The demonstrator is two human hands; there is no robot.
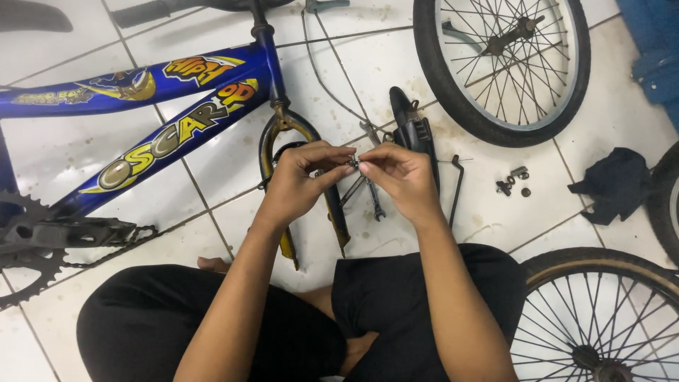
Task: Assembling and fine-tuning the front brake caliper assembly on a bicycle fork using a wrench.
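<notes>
A small dark metal part (353, 162), maybe a nut or bolt, is pinched between the fingertips of the left hand (300, 185) and the right hand (399, 177). Both hands are closed on it, held up in the air above the yellow bike fork (272, 138) and the white tiled floor (488, 212). What kind of part it is cannot be told, because it is tiny and mostly hidden by the fingers.

The part could be dropped. It is held only by fingertips, and it looks greasy, so a slip is easy. If it falls, it could bounce on the hard tiles and roll away. It could be lost under the blue bike frame (141, 85) or near the black toothed chainring (32, 244) on the left side.

A thin metal wrench (373, 201) is lying on the floor right below the hands. A falling part could hit it and jump off in any direction.

Three more small metal bits (514, 181) are lying loose on the tiles, near the black rubber wheel with thin spokes (502, 64). They could be kicked or knocked by a knee and mixed up.

A crumpled black cloth (614, 184) is lying well apart to the right. A black plastic mudguard (414, 134) is lying just behind the hands, and it could be bumped too.
</notes>
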